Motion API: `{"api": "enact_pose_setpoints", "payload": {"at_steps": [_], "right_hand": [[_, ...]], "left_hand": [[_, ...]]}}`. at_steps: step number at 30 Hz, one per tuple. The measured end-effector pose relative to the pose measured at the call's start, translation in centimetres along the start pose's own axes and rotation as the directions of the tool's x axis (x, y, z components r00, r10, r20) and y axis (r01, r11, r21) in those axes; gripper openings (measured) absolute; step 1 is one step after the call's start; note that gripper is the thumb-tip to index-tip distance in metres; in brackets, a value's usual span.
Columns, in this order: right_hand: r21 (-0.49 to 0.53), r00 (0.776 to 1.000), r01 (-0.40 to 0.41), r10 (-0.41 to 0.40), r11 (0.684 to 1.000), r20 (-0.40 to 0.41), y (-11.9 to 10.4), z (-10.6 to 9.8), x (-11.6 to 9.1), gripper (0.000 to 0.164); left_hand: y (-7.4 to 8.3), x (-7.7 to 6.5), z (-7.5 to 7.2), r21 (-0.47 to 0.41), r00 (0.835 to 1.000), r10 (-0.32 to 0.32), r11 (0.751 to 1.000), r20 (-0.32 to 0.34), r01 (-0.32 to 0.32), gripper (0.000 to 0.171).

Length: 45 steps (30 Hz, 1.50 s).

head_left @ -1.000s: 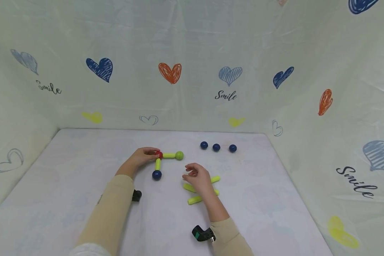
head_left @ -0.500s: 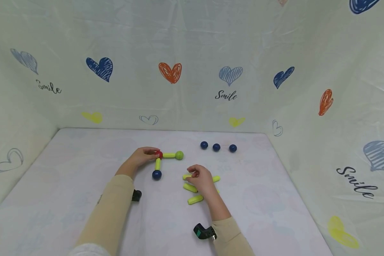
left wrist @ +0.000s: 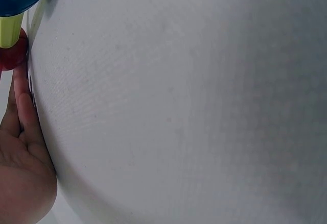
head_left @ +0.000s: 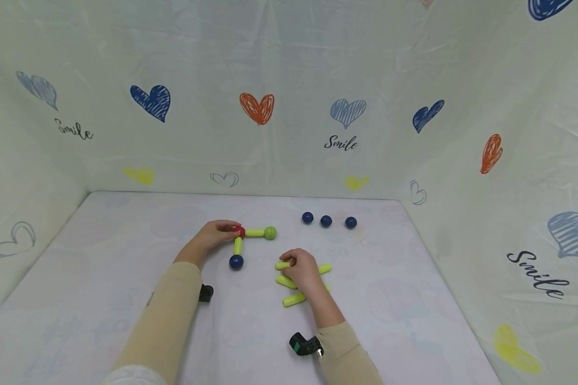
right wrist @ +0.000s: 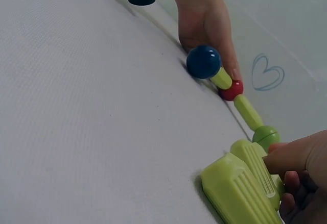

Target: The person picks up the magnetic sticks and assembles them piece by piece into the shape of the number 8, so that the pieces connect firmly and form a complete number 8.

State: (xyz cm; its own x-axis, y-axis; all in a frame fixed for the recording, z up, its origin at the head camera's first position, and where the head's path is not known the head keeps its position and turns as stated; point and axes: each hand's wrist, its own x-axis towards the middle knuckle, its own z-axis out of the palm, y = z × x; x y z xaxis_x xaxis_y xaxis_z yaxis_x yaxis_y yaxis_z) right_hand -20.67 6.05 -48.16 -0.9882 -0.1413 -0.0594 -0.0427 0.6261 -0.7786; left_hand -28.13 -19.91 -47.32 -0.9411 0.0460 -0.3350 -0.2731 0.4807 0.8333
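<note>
My left hand (head_left: 212, 235) pinches a red ball (head_left: 241, 232) at the corner of an L-shaped piece lying on the table. One yellow-green rod (head_left: 255, 233) runs right from it to a green ball (head_left: 270, 232). Another yellow-green rod (head_left: 238, 246) runs toward me to a dark blue ball (head_left: 236, 262). Right of this piece, my right hand (head_left: 302, 270) is over several loose yellow-green rods. Its thumb and fingers pinch the farthest one, a ribbed rod (right wrist: 255, 165) in the right wrist view. A nearer rod (right wrist: 237, 188) lies beside it. The hand partly covers the rods.
Toward the back of the white table (head_left: 390, 321) sit three dark blue balls (head_left: 326, 221) in a loose row. A pale curtain (head_left: 289, 69) printed with hearts stands behind and at both sides. Each wrist carries a small black camera (head_left: 302, 345).
My right hand has moved slightly back toward me and down onto the farthest rod, with its fingertips closing on it. The left hand and the L-shaped piece have stayed in place.
</note>
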Motion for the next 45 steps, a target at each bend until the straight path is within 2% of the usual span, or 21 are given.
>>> {"api": "enact_pose_setpoints", "payload": {"at_steps": [8, 23, 34, 45], "right_hand": [[-0.032, 0.998, -0.013, 0.015, 0.999, 0.056, -0.2, -0.4, 0.5, 0.019], [0.041, 0.992, -0.043, 0.038, 0.998, 0.12, -1.3, -0.3, 1.0, 0.016], [0.131, 0.98, -0.001, -0.026, 0.991, 0.199, -2.8, 0.2, 1.5, 0.015], [0.112, 0.966, 0.053, -0.079, 0.992, 0.245, -3.6, 1.0, 2.0, 0.015]], "left_hand": [[-0.1, 0.2, 0.0, 0.008, 1.0, 0.009, 1.0, -0.002, -0.009, 0.043], [-0.4, 0.4, 0.1, -0.001, 1.0, -0.022, 1.0, -0.007, 0.022, 0.043], [-0.4, 0.4, 0.1, 0.011, 1.0, -0.004, 1.0, -0.014, 0.004, 0.044], [-0.6, 0.6, 0.1, 0.051, 1.0, 0.009, 0.999, -0.025, -0.008, 0.044]]}}
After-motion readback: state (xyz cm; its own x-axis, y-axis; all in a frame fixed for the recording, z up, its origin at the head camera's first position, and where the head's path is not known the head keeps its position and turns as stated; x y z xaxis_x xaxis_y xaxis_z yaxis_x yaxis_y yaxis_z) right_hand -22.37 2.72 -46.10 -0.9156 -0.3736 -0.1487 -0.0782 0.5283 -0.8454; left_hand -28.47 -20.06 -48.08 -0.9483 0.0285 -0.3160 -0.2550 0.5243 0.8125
